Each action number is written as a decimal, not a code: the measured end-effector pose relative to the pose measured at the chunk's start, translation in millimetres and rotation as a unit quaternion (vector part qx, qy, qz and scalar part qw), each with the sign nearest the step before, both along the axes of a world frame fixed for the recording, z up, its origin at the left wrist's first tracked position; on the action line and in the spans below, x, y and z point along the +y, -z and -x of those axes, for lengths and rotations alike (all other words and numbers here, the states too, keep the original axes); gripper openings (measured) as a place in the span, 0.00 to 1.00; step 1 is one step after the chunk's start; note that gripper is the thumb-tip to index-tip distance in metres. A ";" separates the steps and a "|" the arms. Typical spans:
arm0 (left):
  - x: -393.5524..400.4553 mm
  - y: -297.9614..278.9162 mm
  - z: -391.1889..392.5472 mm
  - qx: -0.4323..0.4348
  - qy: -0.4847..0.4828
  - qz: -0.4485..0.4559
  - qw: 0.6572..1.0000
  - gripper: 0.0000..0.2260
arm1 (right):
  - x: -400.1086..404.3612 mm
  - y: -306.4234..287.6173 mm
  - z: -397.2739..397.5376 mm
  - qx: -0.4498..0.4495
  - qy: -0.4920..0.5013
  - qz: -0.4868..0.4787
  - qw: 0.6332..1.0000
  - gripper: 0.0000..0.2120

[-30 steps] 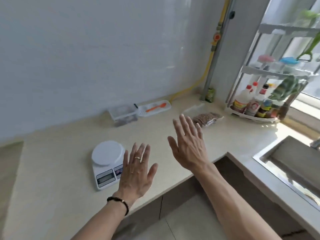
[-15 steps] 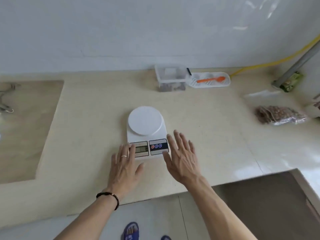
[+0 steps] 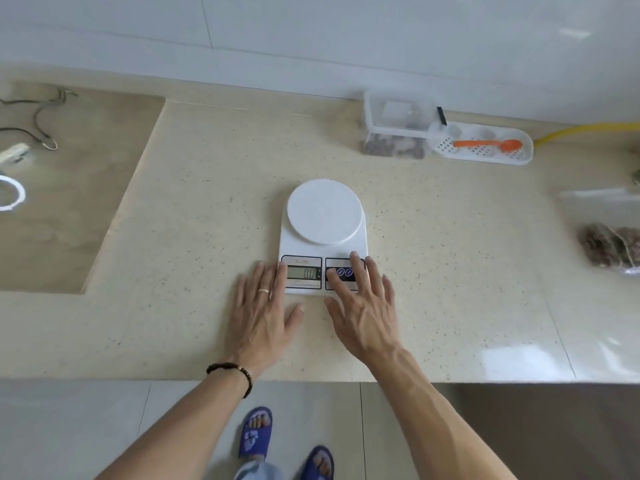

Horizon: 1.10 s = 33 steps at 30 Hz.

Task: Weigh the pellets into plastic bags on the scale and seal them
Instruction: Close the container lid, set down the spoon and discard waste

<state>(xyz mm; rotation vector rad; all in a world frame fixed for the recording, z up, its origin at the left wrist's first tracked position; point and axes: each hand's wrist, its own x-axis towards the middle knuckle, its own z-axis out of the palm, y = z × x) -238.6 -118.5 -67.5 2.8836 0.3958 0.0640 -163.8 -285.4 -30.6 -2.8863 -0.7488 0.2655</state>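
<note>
Scale (image 3: 323, 237) sits mid-desk (image 3: 194, 209), white round platter bare, display lit; digits too blurred to read.

Left hand (image 3: 263, 313) flat on the desk just left of the scale, fingers straight and spread, holding nothing; fingertips touch or overlap the scale's near-left corner beside the display. Ring on one finger, dark bead bracelet (image 3: 232, 372) at the wrist.

Right hand (image 3: 363, 306) open too, fingers straight, lying over the scale's button panel; index fingertip on or just above the leftmost button, contact cannot be told. Holds nothing.

Clear tub (image 3: 398, 126) against the back wall, right of centre, brown pellets (image 3: 391, 148) in its bottom. Just beside it, touching or nearly so, a white perforated tray (image 3: 485, 157) with an orange spoon (image 3: 488, 144) lying in it.

Far right edge: a clear bag (image 3: 613, 244) holding pellets, lying flat on the desk, well apart from the scale. Another flat clear bag (image 3: 595, 199) behind it.

Yellow hose (image 3: 585, 128) along the wall at right. Left: sunken recess (image 3: 69, 188) in the desk with wires and a white ring. Blue slippers (image 3: 256, 434) on the floor below.
</note>
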 end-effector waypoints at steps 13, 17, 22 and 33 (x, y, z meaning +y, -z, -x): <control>18.9 -8.8 -26.5 0.019 0.021 0.045 0.999 0.39 | -7.4 -13.0 -29.9 0.062 0.056 0.002 0.996 0.45; 29.9 -12.5 -47.4 0.014 0.028 0.067 0.997 0.39 | 2.6 -14.8 -52.8 0.070 0.065 -0.020 0.995 0.45; 50.0 -13.3 -91.8 0.004 0.024 0.076 0.997 0.39 | 22.9 -15.6 -96.8 0.078 0.098 -0.055 0.991 0.44; 77.4 -18.9 -180.9 0.024 0.005 0.092 0.995 0.38 | 52.1 -14.8 -186.1 0.069 0.124 -0.069 0.988 0.42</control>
